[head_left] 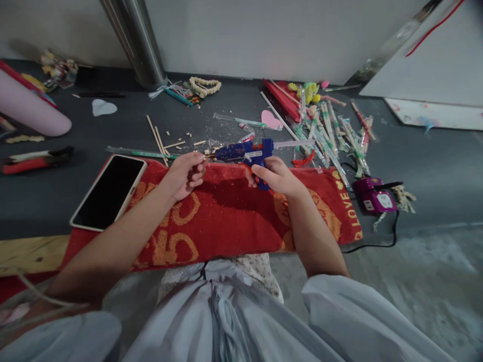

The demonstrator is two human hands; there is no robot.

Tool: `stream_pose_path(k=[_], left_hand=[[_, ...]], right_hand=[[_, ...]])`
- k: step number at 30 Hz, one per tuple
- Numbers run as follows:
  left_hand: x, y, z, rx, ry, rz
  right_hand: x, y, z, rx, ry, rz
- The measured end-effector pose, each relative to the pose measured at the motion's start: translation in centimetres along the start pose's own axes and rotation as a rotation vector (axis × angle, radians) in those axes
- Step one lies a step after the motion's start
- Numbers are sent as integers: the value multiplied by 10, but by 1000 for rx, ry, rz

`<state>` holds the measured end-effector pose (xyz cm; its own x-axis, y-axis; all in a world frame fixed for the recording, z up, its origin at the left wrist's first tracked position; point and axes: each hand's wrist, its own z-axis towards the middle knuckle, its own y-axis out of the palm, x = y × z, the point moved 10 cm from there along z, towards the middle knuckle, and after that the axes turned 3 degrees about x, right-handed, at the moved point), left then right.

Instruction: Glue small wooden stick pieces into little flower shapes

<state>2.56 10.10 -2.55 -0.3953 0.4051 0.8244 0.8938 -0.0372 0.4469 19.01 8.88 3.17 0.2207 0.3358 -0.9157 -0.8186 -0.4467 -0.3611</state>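
Note:
My right hand (278,176) is wrapped round the handle of a blue hot glue gun (236,151), whose nozzle points left. A pale glue stick (294,144) sticks out of the gun's back end. My left hand (185,176) is pinched at the nozzle tip; whatever small piece its fingertips hold is too small to make out. Both hands are above a red towel (234,221) with orange lettering. Just beyond them are thin wooden sticks (157,137) and small cut bits scattered on the dark table (136,120).
A phone (109,193) lies on the towel's left end, with pliers (37,160) farther left. To the right are several wrapped sticks (332,130), a red paper cone (283,98) and a purple box (373,195) with a black cord. A metal post (138,42) stands behind.

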Motion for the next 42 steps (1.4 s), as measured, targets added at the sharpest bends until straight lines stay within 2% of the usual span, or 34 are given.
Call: stream_pose_path(k=[5, 27, 34, 42], left_hand=[[1, 2, 0, -30, 13, 0], [1, 2, -3, -16, -13, 2], [2, 6, -4, -50, -7, 2], [0, 5, -4, -37, -14, 9]], right_hand=[[-3, 0, -1, -1, -21, -3], [-5, 0, -2, -9, -44, 19], [1, -4, -3, 10, 15, 84], [2, -1, -3, 4, 13, 86]])
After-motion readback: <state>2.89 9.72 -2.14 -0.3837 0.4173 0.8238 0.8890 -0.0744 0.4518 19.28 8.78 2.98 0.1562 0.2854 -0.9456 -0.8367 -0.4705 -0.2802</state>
